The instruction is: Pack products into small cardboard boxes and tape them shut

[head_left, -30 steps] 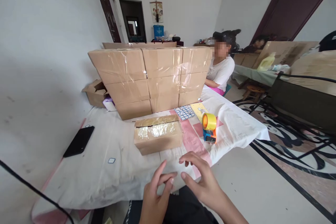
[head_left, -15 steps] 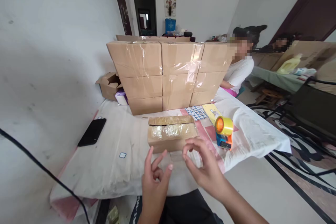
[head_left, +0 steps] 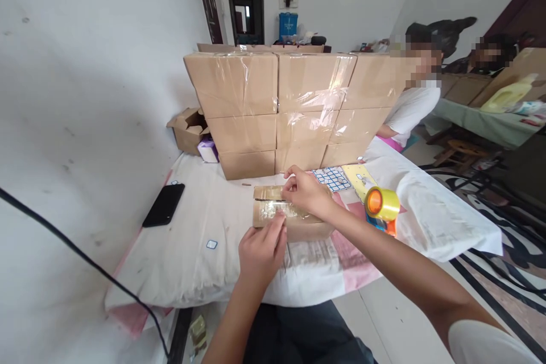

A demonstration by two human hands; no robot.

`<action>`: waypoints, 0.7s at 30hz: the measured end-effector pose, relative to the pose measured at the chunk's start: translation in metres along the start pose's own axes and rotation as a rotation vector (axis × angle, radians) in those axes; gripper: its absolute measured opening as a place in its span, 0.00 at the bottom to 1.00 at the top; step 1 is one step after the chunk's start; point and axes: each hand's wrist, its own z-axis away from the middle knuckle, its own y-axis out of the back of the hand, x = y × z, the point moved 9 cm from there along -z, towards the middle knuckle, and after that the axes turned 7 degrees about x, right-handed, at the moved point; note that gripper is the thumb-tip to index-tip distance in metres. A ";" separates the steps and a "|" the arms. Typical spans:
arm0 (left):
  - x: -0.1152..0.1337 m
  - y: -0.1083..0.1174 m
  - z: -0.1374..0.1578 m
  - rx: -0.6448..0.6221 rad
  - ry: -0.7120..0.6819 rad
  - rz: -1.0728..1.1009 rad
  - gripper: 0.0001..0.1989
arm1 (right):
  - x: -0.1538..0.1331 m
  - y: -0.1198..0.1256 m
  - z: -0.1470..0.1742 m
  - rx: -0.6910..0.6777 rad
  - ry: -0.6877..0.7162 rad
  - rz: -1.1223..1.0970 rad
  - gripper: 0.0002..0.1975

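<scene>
A small cardboard box [head_left: 309, 231] with shiny clear tape along its top sits before me on the cloth-covered table. My left hand [head_left: 263, 244] rests at its near top edge, fingers stretched out and touching the taped top; nothing shows in its grasp. Over the far part of the lid, my right hand [head_left: 305, 189] has its thumb and fingertips pinched together at the seam. Whatever lies between those fingertips is too small to make out. To the right stands a tape dispenser [head_left: 390, 226] in blue and orange, carrying a yellow tape roll [head_left: 386, 203].
A wall of stacked taped cartons [head_left: 243, 132] rises behind the box. A black phone [head_left: 164, 206] lies on the left, and an open carton [head_left: 187, 132] stands near the wall. A person in a white top [head_left: 412, 114] sits beyond the stack. A black cable [head_left: 81, 253] hangs at left.
Both hands have moved forward from in front of the box onto its top. The right hand has reached left across the lid and closed into a pinch. The view has shifted slightly.
</scene>
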 end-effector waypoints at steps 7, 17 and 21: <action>-0.001 -0.012 0.015 -0.042 0.067 -0.037 0.21 | 0.014 -0.008 -0.006 0.024 0.146 -0.010 0.13; -0.003 -0.018 0.020 -0.097 0.075 -0.077 0.22 | -0.011 0.021 0.011 0.054 0.165 -0.610 0.17; 0.003 -0.014 0.021 -0.047 0.040 -0.098 0.21 | -0.005 0.015 0.016 0.000 0.088 -0.620 0.18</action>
